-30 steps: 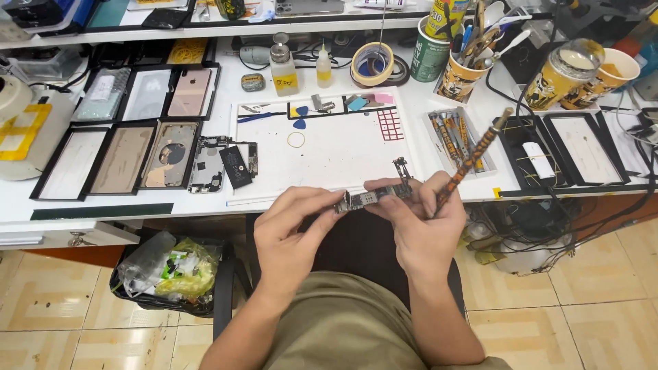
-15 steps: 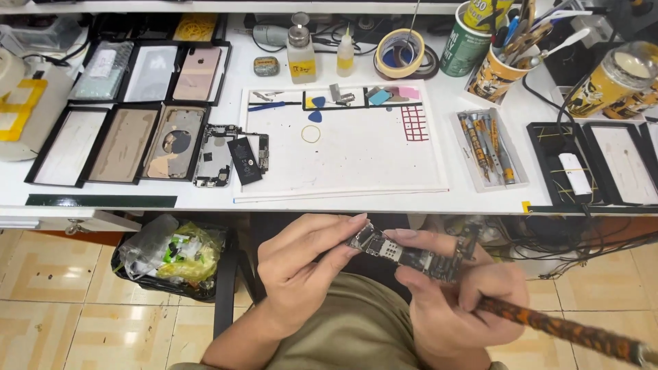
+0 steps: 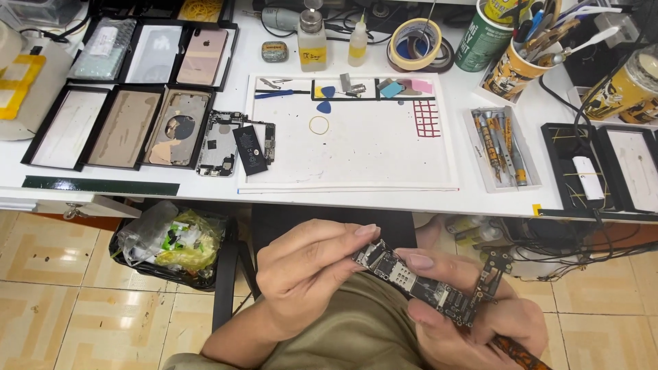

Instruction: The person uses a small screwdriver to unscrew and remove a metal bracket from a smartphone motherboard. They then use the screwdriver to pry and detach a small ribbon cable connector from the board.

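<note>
Two hands are gripping a phone logic board [image 3: 418,284] over the lap, the left hand [image 3: 305,277] pinching its upper end, the right hand [image 3: 473,322] clasping the lower end for steadiness, while beyond, the white work mat [image 3: 356,147] is lying on the bench.

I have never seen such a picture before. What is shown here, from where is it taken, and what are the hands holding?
The view comes from a camera on the person's head, looking down. No machine: two bare hands. The left hand and right hand together hold a narrow phone circuit board above the lap. The right hand also grips a brown patterned tool handle. On the white table lie a white work mat, an opened phone, trays of phone back panels, a box of screwdrivers and tape rolls.
</note>
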